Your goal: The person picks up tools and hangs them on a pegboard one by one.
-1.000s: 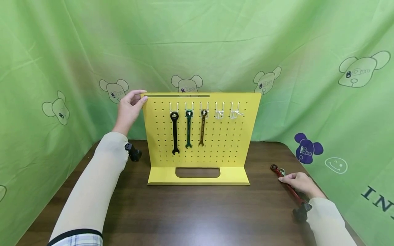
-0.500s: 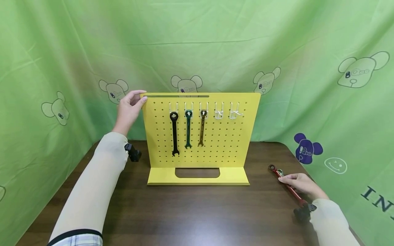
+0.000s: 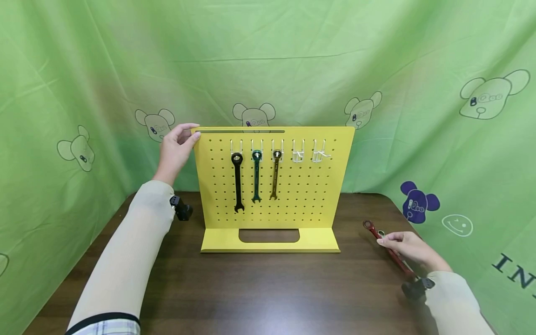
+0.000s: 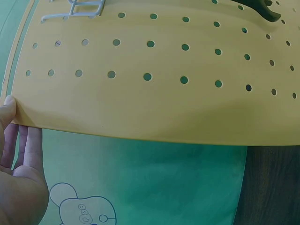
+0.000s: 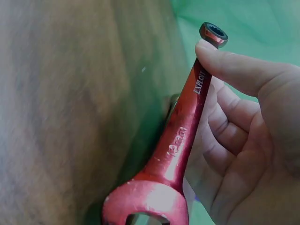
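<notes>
At the right of the table my right hand (image 3: 412,249) pinches a red wrench (image 3: 398,259) between thumb and fingers, its ring end pointing up and left. Just behind it shows the ring end of another, green-silver wrench (image 3: 381,233); whether the hand holds that one too I cannot tell. In the right wrist view the thumb presses on the red wrench (image 5: 176,136) near its ring end. My left hand (image 3: 175,151) grips the top left corner of the yellow pegboard (image 3: 268,209). A black wrench (image 3: 237,181), a green wrench (image 3: 257,179) and a bronze wrench (image 3: 275,179) hang on its hooks.
Two white hooks (image 3: 298,156) on the right of the board carry nothing. The board's base stands on the brown wooden table (image 3: 268,288). Green patterned cloth (image 3: 293,60) encloses the back and sides.
The red wrench's ring end has moved slightly left and up, away from the tabletop, while the right wrist has shifted a little right. My left hand has stayed on the board's corner.
</notes>
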`<state>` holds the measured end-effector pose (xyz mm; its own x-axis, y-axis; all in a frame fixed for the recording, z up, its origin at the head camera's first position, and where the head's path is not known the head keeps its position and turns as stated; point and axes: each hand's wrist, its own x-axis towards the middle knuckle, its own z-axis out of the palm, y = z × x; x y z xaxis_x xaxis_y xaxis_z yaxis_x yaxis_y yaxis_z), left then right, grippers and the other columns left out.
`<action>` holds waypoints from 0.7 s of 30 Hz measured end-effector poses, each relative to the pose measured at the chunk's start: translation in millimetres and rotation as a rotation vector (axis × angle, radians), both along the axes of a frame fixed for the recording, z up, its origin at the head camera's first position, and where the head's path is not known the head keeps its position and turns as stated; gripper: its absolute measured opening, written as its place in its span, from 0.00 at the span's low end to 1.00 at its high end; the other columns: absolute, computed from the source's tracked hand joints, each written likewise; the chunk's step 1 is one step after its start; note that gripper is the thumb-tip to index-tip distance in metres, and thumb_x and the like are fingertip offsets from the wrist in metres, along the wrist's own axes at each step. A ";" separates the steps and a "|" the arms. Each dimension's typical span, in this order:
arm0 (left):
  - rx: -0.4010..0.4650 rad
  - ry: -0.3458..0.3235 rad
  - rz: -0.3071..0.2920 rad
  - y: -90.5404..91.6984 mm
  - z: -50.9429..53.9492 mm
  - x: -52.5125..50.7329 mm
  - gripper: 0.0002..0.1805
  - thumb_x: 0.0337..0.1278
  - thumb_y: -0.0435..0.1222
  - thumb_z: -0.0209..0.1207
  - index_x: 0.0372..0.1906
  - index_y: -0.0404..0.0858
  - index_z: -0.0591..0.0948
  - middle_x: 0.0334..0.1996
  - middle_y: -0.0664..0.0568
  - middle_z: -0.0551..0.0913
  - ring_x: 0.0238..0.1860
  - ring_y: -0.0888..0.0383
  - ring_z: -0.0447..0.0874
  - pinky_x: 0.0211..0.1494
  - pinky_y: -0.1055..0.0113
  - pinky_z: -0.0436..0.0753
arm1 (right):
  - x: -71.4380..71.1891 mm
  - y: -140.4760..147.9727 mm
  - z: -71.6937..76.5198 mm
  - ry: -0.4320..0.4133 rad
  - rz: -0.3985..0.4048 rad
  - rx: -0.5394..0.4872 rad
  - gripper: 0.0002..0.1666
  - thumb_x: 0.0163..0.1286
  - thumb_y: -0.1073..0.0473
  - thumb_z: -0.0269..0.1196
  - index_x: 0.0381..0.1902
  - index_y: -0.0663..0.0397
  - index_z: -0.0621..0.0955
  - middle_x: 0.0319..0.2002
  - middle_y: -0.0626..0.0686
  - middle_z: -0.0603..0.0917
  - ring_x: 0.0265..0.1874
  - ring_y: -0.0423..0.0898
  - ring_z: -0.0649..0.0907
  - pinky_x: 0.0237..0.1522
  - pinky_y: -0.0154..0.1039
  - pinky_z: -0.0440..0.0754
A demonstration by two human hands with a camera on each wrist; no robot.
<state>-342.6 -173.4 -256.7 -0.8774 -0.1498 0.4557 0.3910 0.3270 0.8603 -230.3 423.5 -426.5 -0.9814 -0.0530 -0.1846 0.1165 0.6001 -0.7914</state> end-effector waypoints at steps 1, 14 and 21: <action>0.002 -0.002 -0.001 -0.1 -0.3 -0.3 0.18 0.68 0.43 0.62 0.59 0.43 0.81 0.51 0.47 0.84 0.48 0.59 0.81 0.53 0.66 0.79 | -0.3 -1.7 1.2 -0.005 0.001 -0.029 0.22 0.72 0.53 0.64 0.47 0.72 0.80 0.21 0.41 0.71 0.21 0.38 0.71 0.24 0.37 0.73; 0.005 -0.002 -0.007 -0.7 -1.9 -1.8 0.19 0.68 0.43 0.62 0.60 0.43 0.81 0.51 0.48 0.84 0.48 0.59 0.81 0.54 0.66 0.79 | -7.2 -25.4 25.2 0.130 0.109 0.030 0.21 0.74 0.50 0.62 0.48 0.66 0.80 0.25 0.46 0.75 0.24 0.42 0.76 0.29 0.40 0.79; 0.011 0.008 -0.001 -0.2 -1.8 -1.6 0.19 0.68 0.43 0.63 0.59 0.43 0.82 0.50 0.48 0.85 0.47 0.59 0.81 0.52 0.67 0.79 | -10.3 -51.5 43.2 0.163 0.107 -0.006 0.20 0.73 0.48 0.63 0.47 0.61 0.80 0.26 0.47 0.74 0.26 0.44 0.76 0.30 0.42 0.78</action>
<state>-344.2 -173.5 -258.4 -0.8741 -0.1537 0.4607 0.3980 0.3171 0.8608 -240.6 372.0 -383.3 -0.9870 -0.1590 -0.0231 -0.0776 0.5975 -0.7981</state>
